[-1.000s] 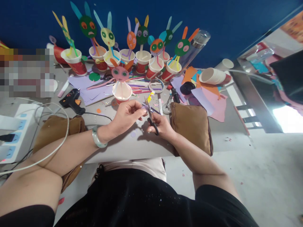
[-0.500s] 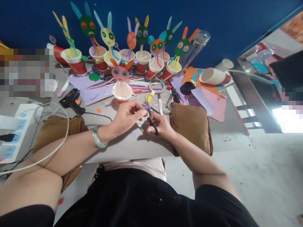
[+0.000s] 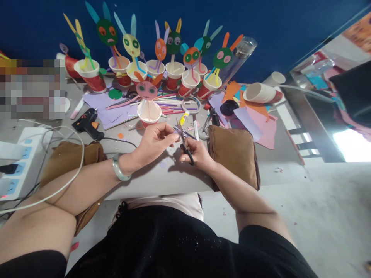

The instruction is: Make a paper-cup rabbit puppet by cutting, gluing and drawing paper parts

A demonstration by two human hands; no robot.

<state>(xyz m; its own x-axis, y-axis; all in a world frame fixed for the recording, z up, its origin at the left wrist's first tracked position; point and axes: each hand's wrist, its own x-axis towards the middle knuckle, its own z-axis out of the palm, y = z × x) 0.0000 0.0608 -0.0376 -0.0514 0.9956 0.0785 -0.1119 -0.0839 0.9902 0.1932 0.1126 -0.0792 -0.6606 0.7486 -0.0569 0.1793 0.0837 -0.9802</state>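
Black-handled scissors are in my right hand, their blades pointing up and away from me. Beside the blades, my left hand pinches a small piece of purple paper. Just beyond my left hand stands a paper cup with a pink paper face on it, topped by orange ears. A small purple disc lies on the table below my hands. Past the scissor tips rests a yellow glue stick, with a white marker to its right.
Several cups with paper rabbit faces line the blue wall. A glue gun and a power strip are at left. Brown cushions flank my forearms. Stacked cups and coloured paper lie at right.
The purple paper by the scissor blades shows a little differently. Both hands keep almost the same place, and the whole view has shifted very slightly.
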